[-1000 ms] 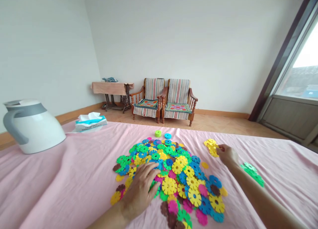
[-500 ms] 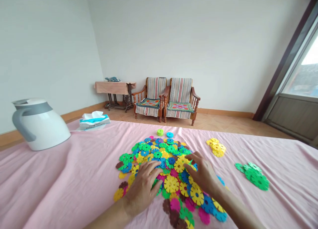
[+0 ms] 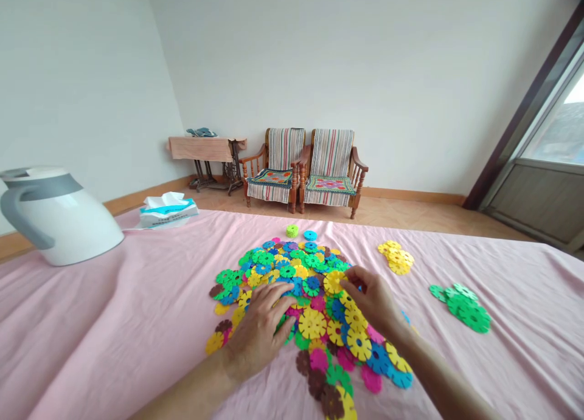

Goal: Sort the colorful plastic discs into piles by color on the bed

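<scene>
The right hand (image 3: 370, 293) pinches a yellow notched disc (image 3: 333, 282) on the mixed heap (image 3: 312, 324); the left hand (image 3: 262, 324) lies loosely spread there. A yellow cluster (image 3: 396, 259) and green cluster (image 3: 469, 312) sit apart; most remains unsorted.

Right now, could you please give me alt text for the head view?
A person's left hand lies over a heap of colourful notched discs on a pink cloth, while the right hand touches a yellow disc. To the right lie a yellow pile and a green pile; a white jug stands far left.
</scene>
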Demonstrator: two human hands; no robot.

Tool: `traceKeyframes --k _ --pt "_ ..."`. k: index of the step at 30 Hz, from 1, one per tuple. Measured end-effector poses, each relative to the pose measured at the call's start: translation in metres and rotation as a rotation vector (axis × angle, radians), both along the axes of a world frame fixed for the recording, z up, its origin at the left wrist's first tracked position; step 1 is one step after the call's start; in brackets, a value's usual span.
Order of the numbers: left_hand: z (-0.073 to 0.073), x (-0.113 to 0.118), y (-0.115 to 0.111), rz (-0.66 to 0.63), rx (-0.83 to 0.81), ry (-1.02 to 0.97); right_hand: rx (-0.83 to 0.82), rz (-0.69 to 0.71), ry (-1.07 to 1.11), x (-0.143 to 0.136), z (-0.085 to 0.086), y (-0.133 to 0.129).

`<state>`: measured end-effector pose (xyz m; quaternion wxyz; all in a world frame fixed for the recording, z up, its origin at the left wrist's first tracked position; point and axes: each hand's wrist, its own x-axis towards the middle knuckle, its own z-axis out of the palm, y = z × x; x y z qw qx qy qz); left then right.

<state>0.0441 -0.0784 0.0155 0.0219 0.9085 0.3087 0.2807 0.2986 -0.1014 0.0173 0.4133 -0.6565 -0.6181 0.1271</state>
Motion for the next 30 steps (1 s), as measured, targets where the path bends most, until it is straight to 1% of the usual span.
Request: traceKeyframes --k 3,6,8,11,13,15,16,17,20,22,25,30 --pt "-0.001 0.000 0.000 0.002 -0.006 0.019 0.011 -0.203 0.064 0.042 -0.004 0.012" --pt "-0.002 -0.001 0.001 0.006 -0.006 0.023 -0.003 -0.420 0.050 0.087 -0.010 0.022" --pt "-0.002 -0.001 0.001 0.008 -0.003 0.018 -0.025 -0.550 0.037 0.111 -0.014 0.026" --pt "-0.001 -0.002 0.000 0.005 -0.003 0.016 -0.043 -0.662 0.031 0.133 -0.015 0.029" --pt "0.000 -0.002 0.000 0.003 -0.009 0.020 -0.028 -0.687 0.022 0.135 -0.014 0.029" --pt "0.001 -0.001 0.000 0.003 -0.011 0.019 -0.001 -0.658 0.003 0.127 -0.014 0.030" --pt "0.001 -0.001 -0.001 0.002 -0.010 0.017 0.008 -0.610 -0.005 0.119 -0.015 0.030" --pt "0.001 -0.001 -0.001 -0.001 -0.005 0.012 0.010 -0.538 -0.013 0.109 -0.016 0.030" --pt "0.001 -0.001 0.000 -0.006 0.012 -0.007 -0.001 -0.260 -0.029 0.074 -0.022 0.034" --pt "0.000 -0.001 0.000 -0.007 0.016 -0.011 -0.003 -0.132 -0.038 0.055 -0.027 0.038" --pt "-0.001 -0.002 0.000 -0.004 0.008 -0.003 0.006 -0.068 -0.046 0.038 -0.032 0.043" --pt "-0.003 -0.003 0.000 -0.002 -0.011 0.020 0.002 -0.055 -0.035 0.035 -0.030 0.042"
